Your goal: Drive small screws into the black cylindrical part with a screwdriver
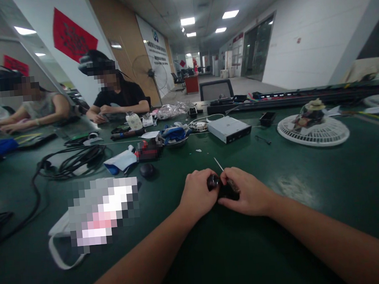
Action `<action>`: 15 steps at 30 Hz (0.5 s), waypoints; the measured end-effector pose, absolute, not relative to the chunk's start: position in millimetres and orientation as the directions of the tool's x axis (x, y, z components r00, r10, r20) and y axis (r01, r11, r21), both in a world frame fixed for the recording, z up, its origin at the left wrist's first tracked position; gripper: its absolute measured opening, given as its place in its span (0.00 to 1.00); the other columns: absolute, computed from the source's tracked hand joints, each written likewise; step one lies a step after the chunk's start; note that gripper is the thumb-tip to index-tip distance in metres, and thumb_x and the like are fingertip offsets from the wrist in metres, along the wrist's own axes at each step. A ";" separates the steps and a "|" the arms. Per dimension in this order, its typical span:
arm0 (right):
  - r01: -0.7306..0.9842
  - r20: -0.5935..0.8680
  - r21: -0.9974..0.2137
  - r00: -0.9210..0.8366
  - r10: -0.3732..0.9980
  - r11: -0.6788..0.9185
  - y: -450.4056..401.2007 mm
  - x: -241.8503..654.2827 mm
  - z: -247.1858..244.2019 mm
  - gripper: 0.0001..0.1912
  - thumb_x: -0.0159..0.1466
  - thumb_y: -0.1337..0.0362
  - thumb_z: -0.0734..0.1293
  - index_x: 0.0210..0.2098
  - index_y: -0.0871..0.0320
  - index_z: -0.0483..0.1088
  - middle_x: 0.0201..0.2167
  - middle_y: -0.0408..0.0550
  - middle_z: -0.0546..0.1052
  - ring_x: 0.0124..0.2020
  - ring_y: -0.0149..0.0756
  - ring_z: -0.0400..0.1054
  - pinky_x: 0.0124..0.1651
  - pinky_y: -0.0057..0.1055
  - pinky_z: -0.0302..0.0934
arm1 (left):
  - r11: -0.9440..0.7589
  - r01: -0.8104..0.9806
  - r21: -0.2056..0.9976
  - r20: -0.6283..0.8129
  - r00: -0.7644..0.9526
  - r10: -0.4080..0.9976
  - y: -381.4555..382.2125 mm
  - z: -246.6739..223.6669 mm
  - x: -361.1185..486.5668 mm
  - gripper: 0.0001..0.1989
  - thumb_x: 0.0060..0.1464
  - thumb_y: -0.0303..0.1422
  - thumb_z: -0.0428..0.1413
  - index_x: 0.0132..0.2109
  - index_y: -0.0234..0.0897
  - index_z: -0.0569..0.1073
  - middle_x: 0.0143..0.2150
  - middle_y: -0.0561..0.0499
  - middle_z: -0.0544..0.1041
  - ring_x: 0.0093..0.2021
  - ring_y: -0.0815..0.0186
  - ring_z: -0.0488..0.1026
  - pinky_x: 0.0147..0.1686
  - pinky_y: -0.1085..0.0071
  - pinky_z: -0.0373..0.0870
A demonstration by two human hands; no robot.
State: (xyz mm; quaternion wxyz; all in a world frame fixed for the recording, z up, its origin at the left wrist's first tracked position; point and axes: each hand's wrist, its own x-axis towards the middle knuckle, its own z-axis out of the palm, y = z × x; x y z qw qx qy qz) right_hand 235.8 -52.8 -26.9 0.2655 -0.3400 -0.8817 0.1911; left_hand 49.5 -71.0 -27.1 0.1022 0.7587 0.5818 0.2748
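Note:
My left hand (199,193) is closed around a small dark, glossy round object (213,182) near the middle of the green table (199,256). Just right of it, my right hand (247,192) grips a screwdriver-like tool by its brownish handle (233,185). The tool's thin metal shaft (218,163) points up and away to the left, past the fingers. Both hands are close together, and their fingertips nearly meet. What lies in the shadow between the palms is too dark to make out.
A dark mouse (147,170), cables (68,163) and a pixelated bag (105,207) lie to the left. Beyond my hands are a silver disc drive (228,128), a bowl of blue cloth (174,134) and a white fan grille (313,130). Two people sit at the far left.

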 end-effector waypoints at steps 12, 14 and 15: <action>0.510 0.397 -0.586 -0.496 0.772 0.629 -42.0 235.4 -39.5 0.10 0.58 0.69 0.67 0.34 0.53 0.60 0.32 0.44 0.72 0.31 0.35 0.66 0.35 0.34 0.59 | -0.264 0.801 0.538 0.319 0.096 0.943 -70.0 -27.4 47.3 0.06 0.57 0.36 0.59 0.42 0.43 0.74 0.36 0.53 0.77 0.39 0.61 0.73 0.42 0.64 0.69; 0.478 0.428 -0.611 -0.471 0.771 0.631 -43.1 235.3 -37.5 0.11 0.57 0.71 0.67 0.34 0.53 0.59 0.33 0.44 0.73 0.31 0.35 0.67 0.36 0.34 0.61 | -0.266 0.801 0.536 0.316 0.102 0.943 -70.4 -26.6 47.6 0.07 0.57 0.38 0.58 0.42 0.43 0.73 0.35 0.53 0.77 0.38 0.62 0.73 0.42 0.64 0.69; 0.460 0.436 -0.630 -0.457 0.775 0.626 -43.4 235.2 -36.9 0.12 0.57 0.71 0.66 0.34 0.53 0.58 0.34 0.44 0.73 0.31 0.35 0.68 0.36 0.34 0.61 | -0.265 0.797 0.543 0.311 0.102 0.945 -70.5 -26.5 47.7 0.07 0.58 0.38 0.58 0.43 0.43 0.73 0.35 0.53 0.77 0.38 0.62 0.73 0.42 0.64 0.69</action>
